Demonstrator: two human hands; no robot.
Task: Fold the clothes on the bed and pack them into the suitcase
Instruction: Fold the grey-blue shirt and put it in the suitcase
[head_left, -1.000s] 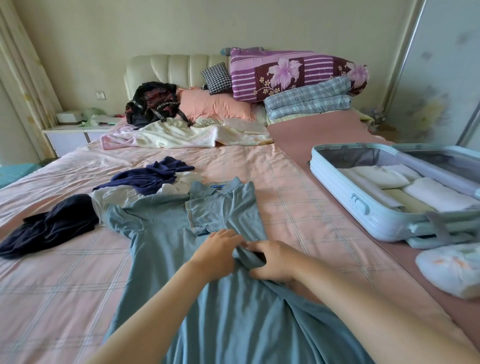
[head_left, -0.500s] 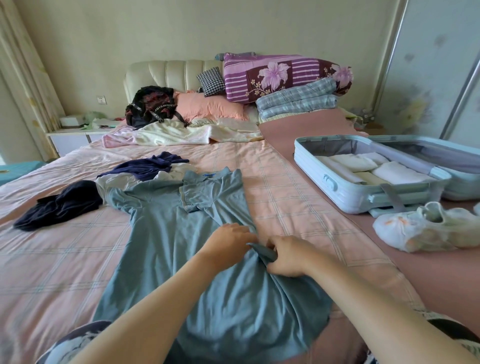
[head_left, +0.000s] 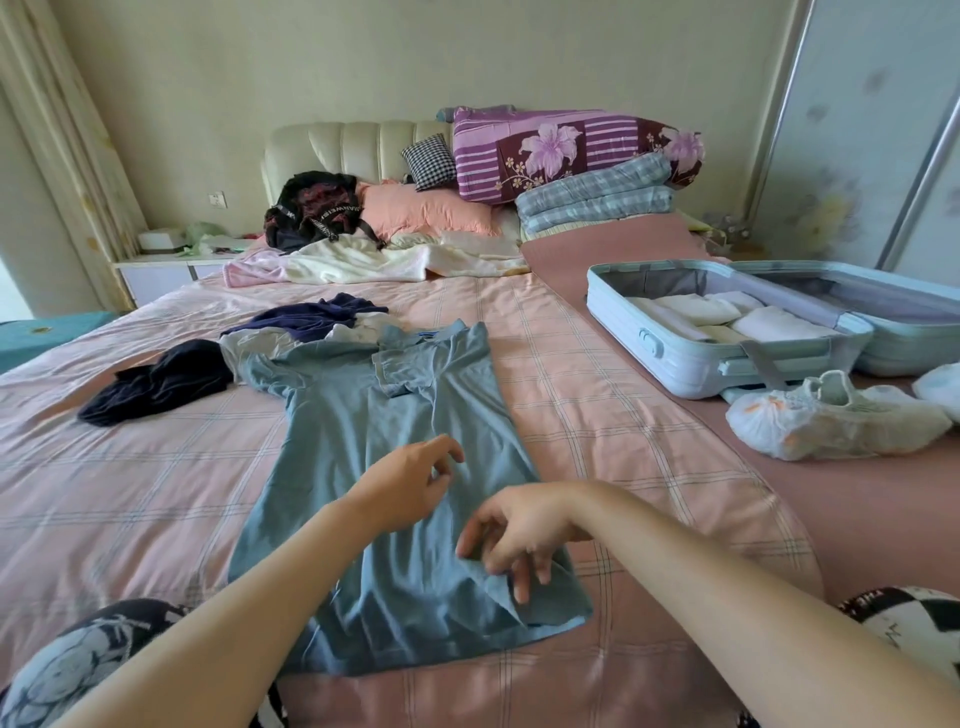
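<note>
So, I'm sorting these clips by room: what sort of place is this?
A home bedroom, most likely: a bed with a padded headboard, a floral quilt and peach pillow at its head, and a nightstand beside it.

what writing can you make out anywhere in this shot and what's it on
"MANWEIS": white letters on a strap of the black bag by the headboard; the ends of the word are unclear.
Lettering on the black-and-white garment at bottom right: too blurred to read.
Small tag at the collar of the blue shirt: too small to read.
</note>
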